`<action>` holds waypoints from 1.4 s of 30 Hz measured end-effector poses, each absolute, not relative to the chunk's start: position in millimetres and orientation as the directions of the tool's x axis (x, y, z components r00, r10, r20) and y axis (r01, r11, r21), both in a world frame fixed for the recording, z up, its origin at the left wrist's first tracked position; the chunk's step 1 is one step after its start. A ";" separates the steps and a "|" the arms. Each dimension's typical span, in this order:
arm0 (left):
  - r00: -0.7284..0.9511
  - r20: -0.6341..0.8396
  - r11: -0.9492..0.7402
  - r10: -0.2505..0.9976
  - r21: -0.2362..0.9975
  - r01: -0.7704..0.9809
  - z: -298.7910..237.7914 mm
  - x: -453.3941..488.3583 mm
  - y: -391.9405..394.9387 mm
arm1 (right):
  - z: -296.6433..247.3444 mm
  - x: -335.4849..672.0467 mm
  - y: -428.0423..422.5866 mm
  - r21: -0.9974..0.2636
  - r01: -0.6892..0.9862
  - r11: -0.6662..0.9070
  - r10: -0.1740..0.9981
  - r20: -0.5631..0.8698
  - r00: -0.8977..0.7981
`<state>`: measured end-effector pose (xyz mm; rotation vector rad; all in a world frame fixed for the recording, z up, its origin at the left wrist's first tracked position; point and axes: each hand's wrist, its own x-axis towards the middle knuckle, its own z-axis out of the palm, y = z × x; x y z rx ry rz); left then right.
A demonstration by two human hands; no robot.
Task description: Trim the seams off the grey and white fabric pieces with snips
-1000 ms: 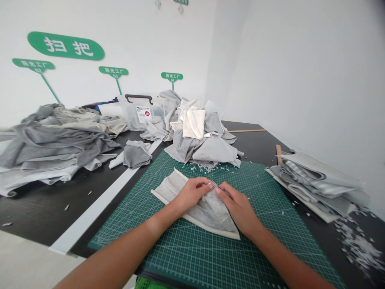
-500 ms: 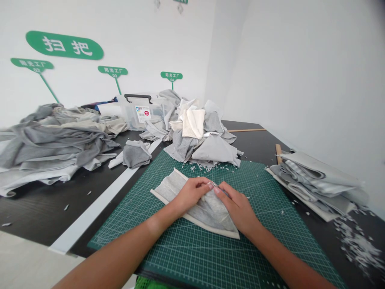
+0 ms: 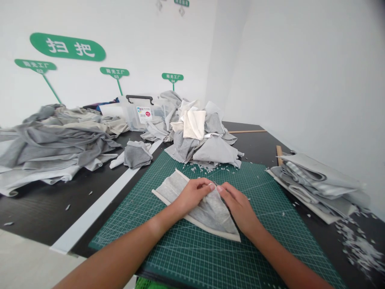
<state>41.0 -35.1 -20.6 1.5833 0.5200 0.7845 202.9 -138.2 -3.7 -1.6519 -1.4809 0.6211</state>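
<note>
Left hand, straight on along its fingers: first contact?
Most likely the right hand, close ahead of the left hand at the edge of the gray cloth. Depth is unclear, so it might pass slightly over it.

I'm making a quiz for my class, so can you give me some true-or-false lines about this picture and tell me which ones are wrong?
1. The left hand and the right hand both hold the gray cloth. True.
2. The mat under it is red. False: it is green with pale grid lines.
3. The see-through box has a dark handle. True.
4. The folded stack is at the left side of the picture. False: it is at the right side.
5. The big rounded sign is green with white writing. True.
</note>
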 end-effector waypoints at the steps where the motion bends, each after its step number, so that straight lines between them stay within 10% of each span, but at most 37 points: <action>1: 0.660 0.195 -0.171 0.725 0.980 -0.102 -21.0 41.2 -34.7 | -4.8 203.7 -137.2 -0.838 0.546 0.019 0.972 0.144 0.188; 19: 0.183 0.477 -0.475 0.860 0.878 -0.057 38.1 16.7 -39.5 | -7.2 217.0 -127.8 -0.875 0.483 0.038 0.995 -0.011 -0.098; 31: 0.207 0.503 -0.489 0.839 0.864 -0.122 80.9 1.7 -55.4 | 23.7 231.1 -130.7 -0.915 0.403 0.026 0.905 0.193 0.379; 38: 0.223 0.510 -0.488 0.831 0.860 -0.149 113.7 -10.3 -68.6 | 61.5 229.2 -148.5 -0.980 0.036 0.196 0.864 0.190 0.467; 42: 0.232 0.515 -0.490 0.825 0.857 -0.160 126.0 -18.6 -73.3 | 72.7 228.6 -155.1 -0.972 0.126 0.200 0.855 0.235 0.463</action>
